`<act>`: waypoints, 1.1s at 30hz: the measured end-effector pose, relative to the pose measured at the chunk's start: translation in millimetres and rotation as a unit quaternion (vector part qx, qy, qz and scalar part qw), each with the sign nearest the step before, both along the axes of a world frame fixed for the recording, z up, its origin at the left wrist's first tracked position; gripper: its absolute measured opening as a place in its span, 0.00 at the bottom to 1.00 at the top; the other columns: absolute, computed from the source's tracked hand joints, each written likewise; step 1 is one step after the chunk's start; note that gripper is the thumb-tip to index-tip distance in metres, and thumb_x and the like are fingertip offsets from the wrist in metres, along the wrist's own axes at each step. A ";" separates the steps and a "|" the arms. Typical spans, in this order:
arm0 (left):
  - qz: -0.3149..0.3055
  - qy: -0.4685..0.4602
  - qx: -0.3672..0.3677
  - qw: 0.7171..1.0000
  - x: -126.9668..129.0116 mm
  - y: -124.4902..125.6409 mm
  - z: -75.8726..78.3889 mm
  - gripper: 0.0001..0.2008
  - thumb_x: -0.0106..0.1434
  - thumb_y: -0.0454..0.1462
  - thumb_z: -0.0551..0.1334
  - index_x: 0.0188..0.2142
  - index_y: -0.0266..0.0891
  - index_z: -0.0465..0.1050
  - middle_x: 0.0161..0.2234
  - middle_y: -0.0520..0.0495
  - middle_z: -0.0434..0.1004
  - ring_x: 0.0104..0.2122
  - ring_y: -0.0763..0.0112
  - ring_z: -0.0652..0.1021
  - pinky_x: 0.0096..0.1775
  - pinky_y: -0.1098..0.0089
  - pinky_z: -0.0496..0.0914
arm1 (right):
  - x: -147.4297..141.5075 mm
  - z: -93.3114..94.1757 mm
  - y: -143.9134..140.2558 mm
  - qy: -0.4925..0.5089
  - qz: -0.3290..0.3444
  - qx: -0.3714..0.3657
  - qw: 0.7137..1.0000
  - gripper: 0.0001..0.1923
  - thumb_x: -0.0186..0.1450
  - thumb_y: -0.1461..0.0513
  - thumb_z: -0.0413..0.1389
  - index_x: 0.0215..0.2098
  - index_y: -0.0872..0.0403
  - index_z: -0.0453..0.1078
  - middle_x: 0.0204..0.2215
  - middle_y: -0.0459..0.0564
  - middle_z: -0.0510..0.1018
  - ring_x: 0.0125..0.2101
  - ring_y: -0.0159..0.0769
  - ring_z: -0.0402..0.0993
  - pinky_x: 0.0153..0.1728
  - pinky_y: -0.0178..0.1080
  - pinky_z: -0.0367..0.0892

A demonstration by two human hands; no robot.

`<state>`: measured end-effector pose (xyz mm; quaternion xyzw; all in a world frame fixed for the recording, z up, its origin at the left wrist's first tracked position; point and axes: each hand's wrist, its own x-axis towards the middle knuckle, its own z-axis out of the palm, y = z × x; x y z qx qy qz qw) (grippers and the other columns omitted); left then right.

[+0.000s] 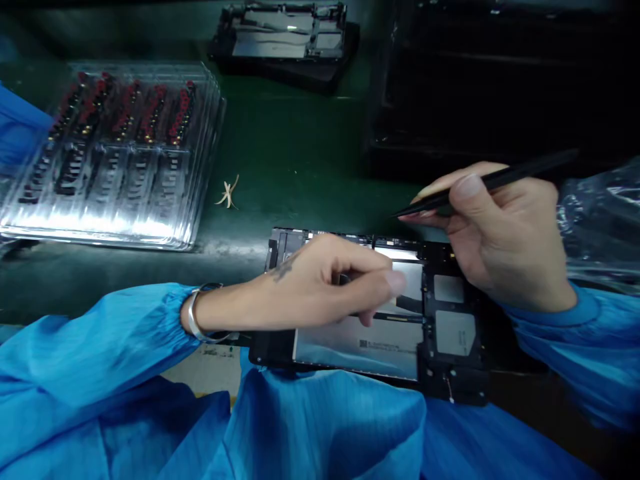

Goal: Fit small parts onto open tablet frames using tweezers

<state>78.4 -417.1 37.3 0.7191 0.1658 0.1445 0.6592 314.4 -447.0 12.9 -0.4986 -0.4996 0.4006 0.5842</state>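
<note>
1. A clear tray [107, 157] of small red-and-black parts sits at the far left of the green mat [295, 153]; a pale scrap [228, 193] lies just beside it.
2. The left hand [310, 283], a bracelet [196, 313] at its wrist, rests on the opened tablet [380, 320] at the near edge, fingers curled and pinching toward the silver panel; what they grip, if anything, cannot be told.
3. The right hand [493, 230] hovers over the tablet's right end, fingers closed around a black stylus [495, 180], tip pointing left.
4. A second opened tablet [287, 33] lies far back.
</note>
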 end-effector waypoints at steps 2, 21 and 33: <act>-0.032 -0.018 0.084 0.996 -0.1 -3.3 -5.9 0.20 0.77 0.39 0.58 0.26 0.37 0.64 0.22 0.61 0.64 0.22 0.85 0.66 0.67 0.64 0.66 | -0.9 0.4 -1.6 -0.035 -0.011 0.003 0.999 0.11 0.69 0.54 0.67 0.36 0.54 0.82 0.34 0.49 0.83 0.35 0.38 0.85 0.39 0.40 0.86; -0.105 -0.082 0.300 0.945 0.7 -9.4 -22.4 0.18 0.79 0.41 0.54 0.31 0.40 0.66 0.26 0.58 0.72 0.29 0.77 0.73 0.74 0.56 0.46 | -2.1 7.5 -13.9 -0.338 0.008 0.043 0.940 0.07 0.72 0.58 0.62 0.37 0.47 0.82 0.34 0.40 0.84 0.35 0.26 0.80 0.33 0.29 0.74; -0.104 -0.086 0.308 0.942 -0.5 -9.5 -24.3 0.14 0.76 0.37 0.58 0.31 0.41 0.65 0.26 0.58 0.72 0.30 0.76 0.74 0.75 0.56 0.46 | -8.0 12.5 -14.2 -0.347 0.005 0.030 0.937 0.07 0.70 0.58 0.63 0.35 0.50 0.81 0.33 0.43 0.84 0.31 0.30 0.79 0.28 0.32 0.70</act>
